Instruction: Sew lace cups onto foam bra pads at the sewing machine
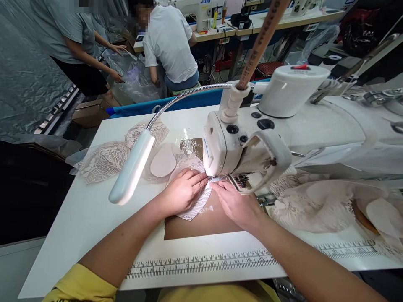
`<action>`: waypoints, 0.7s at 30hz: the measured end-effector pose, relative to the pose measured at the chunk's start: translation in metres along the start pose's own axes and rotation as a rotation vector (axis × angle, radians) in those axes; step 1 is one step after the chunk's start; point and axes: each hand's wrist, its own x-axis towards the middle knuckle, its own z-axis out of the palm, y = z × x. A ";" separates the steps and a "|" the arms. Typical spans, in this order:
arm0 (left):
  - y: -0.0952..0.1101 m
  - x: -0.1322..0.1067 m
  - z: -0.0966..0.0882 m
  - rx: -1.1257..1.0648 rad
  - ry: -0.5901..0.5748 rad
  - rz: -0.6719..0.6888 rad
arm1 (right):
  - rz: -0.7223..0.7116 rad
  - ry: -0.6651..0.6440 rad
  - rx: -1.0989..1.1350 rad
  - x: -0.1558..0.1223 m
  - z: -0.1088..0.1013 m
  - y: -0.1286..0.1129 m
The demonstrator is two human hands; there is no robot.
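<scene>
A pale pink lace bra cup piece (191,210) lies under the needle area of a white sewing machine (220,142). My left hand (181,191) rests flat on this lace, fingers stretched toward the presser foot (214,179). On the other side, my right hand (234,203) has its fingers drawn together at the lace edge, right beside the foot. The machine head hides part of those fingertips. Left of my left hand are a smooth oval cup pad (163,160) on sheer fabric and more lace pieces (105,161).
A lamp on a bent metal neck (132,167) hangs over the table's left part. Lace garments (315,205) lie to the right, beneath the machine arm. A printed ruler strip (201,264) runs along the front edge. Two people are beyond the table, one seated (171,44), one handling clear plastic (134,77).
</scene>
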 end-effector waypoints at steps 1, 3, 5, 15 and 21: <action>0.000 0.000 0.000 -0.002 0.002 -0.010 | 0.004 -0.006 -0.005 0.000 0.000 0.000; -0.001 0.000 0.000 0.003 0.008 -0.024 | 0.008 -0.012 -0.012 0.000 0.002 0.000; -0.002 0.000 0.000 0.020 0.017 -0.032 | 0.007 -0.007 -0.015 0.000 0.003 0.000; -0.002 -0.006 -0.002 0.043 -0.021 -0.022 | -0.021 0.006 0.058 0.002 -0.005 -0.001; -0.001 -0.009 -0.008 -0.021 -0.050 0.074 | -0.053 -0.052 0.071 0.000 -0.008 -0.002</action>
